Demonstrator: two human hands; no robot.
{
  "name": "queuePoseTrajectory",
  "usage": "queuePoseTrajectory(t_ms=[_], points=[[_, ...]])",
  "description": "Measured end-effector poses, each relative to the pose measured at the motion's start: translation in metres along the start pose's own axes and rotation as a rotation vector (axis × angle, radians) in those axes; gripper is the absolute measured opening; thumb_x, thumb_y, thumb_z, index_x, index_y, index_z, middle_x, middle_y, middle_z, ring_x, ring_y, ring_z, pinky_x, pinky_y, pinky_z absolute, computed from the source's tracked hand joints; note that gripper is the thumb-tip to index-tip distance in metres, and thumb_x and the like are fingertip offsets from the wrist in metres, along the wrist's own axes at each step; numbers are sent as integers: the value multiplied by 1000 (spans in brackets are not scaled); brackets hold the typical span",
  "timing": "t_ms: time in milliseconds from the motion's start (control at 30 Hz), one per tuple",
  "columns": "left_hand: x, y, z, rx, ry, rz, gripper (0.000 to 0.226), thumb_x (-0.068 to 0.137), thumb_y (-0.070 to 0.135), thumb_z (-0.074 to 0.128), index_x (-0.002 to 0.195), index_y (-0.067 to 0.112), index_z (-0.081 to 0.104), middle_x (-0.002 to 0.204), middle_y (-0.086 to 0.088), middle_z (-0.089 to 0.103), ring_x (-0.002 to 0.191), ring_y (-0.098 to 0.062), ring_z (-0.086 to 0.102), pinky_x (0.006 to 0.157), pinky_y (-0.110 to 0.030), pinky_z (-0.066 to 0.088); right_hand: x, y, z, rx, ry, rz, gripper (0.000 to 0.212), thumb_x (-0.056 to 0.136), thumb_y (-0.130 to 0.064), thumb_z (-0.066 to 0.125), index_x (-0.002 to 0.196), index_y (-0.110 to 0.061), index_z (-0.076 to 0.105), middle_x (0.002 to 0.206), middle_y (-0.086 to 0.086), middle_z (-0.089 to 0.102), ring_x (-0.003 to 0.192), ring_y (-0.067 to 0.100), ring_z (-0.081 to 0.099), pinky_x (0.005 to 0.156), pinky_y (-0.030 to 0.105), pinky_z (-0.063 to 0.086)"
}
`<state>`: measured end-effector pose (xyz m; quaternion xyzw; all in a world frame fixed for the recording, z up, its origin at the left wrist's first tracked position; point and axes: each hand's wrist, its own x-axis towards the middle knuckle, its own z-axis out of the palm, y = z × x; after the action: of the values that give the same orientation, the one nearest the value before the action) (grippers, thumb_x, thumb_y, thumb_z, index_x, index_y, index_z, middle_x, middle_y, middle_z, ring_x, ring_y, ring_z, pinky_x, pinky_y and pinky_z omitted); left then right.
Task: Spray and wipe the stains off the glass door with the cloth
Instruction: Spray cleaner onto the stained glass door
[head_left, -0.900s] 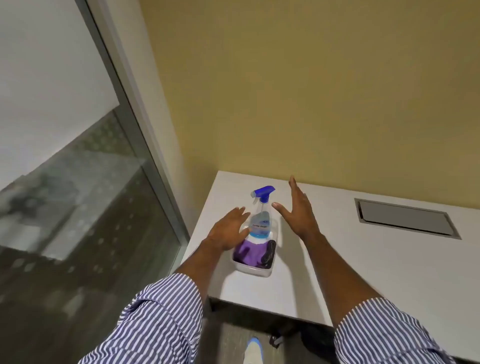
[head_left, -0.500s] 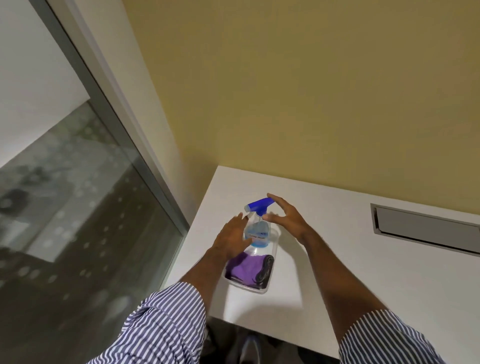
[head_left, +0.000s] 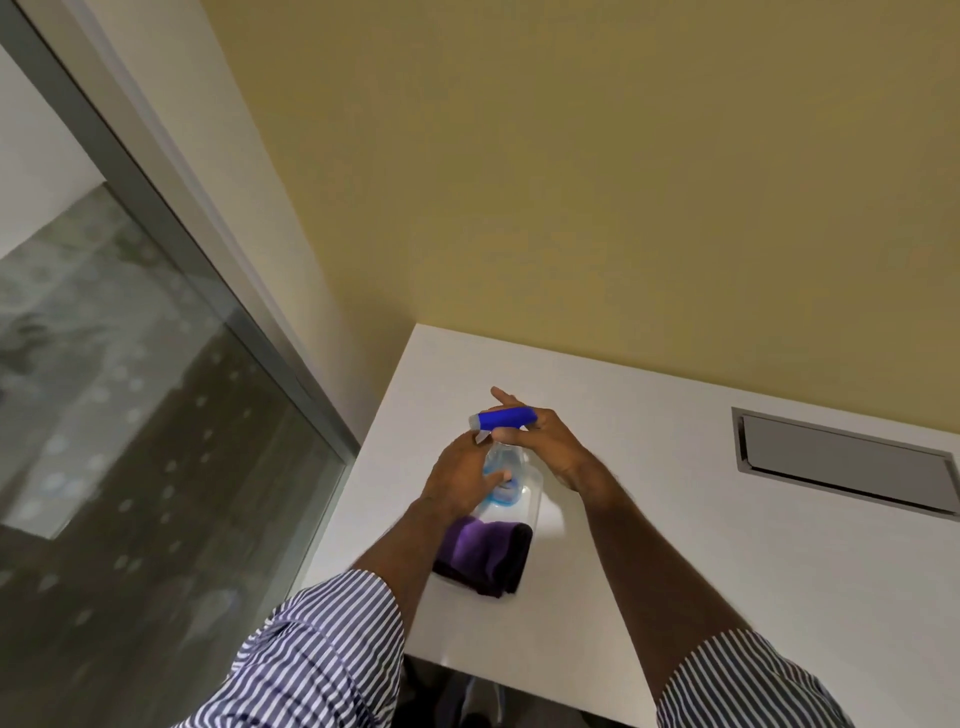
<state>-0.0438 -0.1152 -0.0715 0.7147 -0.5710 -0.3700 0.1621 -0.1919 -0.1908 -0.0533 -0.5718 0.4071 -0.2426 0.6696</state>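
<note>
A clear spray bottle (head_left: 503, 457) with a blue trigger head stands in a small white tray (head_left: 535, 501) on the white desk (head_left: 727, 545). My right hand (head_left: 545, 441) is wrapped around the bottle's neck just under the blue head. My left hand (head_left: 462, 478) presses against the bottle's body from the left. A folded purple cloth (head_left: 488, 556) lies in the near end of the tray, partly under my left forearm. The glass door (head_left: 119, 426), dotted with pale stains, fills the left side.
A grey metal door frame (head_left: 208, 270) runs diagonally between the glass and the yellow wall (head_left: 623, 182). A recessed grey cable hatch (head_left: 841, 462) sits in the desk at the right. The desk's near edge crosses below my arms.
Both hands have closed in on the spray bottle: the right went from open beside it to gripping its neck, the left moved up against its body. The view tilted and shifted right.
</note>
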Motion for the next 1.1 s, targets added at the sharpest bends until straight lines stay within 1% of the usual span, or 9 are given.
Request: queuePoseTrajectory(t_ms=[133, 267, 367, 467, 633, 700, 800, 900, 1100], points=[[2, 1, -3, 50, 8, 18, 65, 92, 41, 75, 148, 21, 49, 145, -4, 61, 130, -23, 60, 113, -36, 47, 0, 2, 1, 61, 14, 5, 41, 96, -10, 70, 136, -5, 65, 157, -4, 52, 149, 22, 43, 123, 43, 38], [1, 4, -11, 25, 7, 65, 66, 91, 46, 75, 146, 23, 49, 143, -2, 61, 128, -21, 61, 111, -37, 52, 3, -8, 6, 212, -12, -25, 53, 90, -28, 75, 136, -5, 65, 148, -2, 62, 136, 21, 59, 114, 40, 49], [-1, 4, -21, -64, 16, 93, 62, 91, 49, 73, 143, 25, 51, 140, 0, 63, 124, -19, 63, 106, -38, 55, 5, -29, 9, 310, 52, -73, 35, 90, -28, 76, 120, -10, 75, 130, 13, 72, 125, 30, 64, 100, 32, 57], [-2, 6, -35, -190, 38, 118, 47, 93, 48, 71, 132, 30, 53, 132, 2, 68, 115, -17, 69, 99, -40, 61, 8, -60, 16, 406, 63, -151, 30, 92, -27, 72, 116, -9, 76, 115, 18, 77, 115, 32, 71, 99, 33, 57], [-12, 6, -62, -382, 221, 131, 23, 90, 58, 69, 106, 47, 57, 115, 14, 68, 103, -14, 72, 85, -26, 64, 15, -120, 39, 539, 43, -281, 63, 64, -49, 95, 105, -7, 73, 84, 14, 78, 83, 27, 76, 93, 43, 62], [-21, 8, -75, -455, 324, 123, 20, 84, 66, 68, 97, 54, 58, 107, 22, 68, 96, -11, 74, 79, -20, 62, 18, -141, 53, 569, 16, -306, 74, 57, -52, 98, 107, -5, 71, 83, 14, 76, 82, 28, 74, 89, 43, 63], [-35, 8, -98, -562, 490, 128, 23, 74, 74, 66, 90, 58, 61, 92, 29, 70, 84, 0, 74, 64, -9, 56, 23, -170, 78, 558, -57, -328, 67, 59, -52, 97, 105, -9, 75, 84, 14, 75, 83, 28, 73, 86, 42, 63], [-51, 4, -122, -665, 597, 128, 23, 71, 70, 70, 88, 55, 66, 89, 35, 71, 80, 2, 75, 61, -12, 57, 28, -194, 106, 566, -167, -337, 58, 71, -45, 90, 111, -7, 73, 84, 12, 74, 83, 26, 73, 85, 43, 63], [-97, -17, -161, -846, 752, 141, 24, 74, 64, 69, 78, 42, 74, 72, 15, 74, 62, -4, 70, 55, -17, 54, 33, -225, 172, 590, -394, -290, 77, 63, -43, 97, 118, 1, 66, 95, 16, 72, 89, 33, 71, 84, 47, 63]])
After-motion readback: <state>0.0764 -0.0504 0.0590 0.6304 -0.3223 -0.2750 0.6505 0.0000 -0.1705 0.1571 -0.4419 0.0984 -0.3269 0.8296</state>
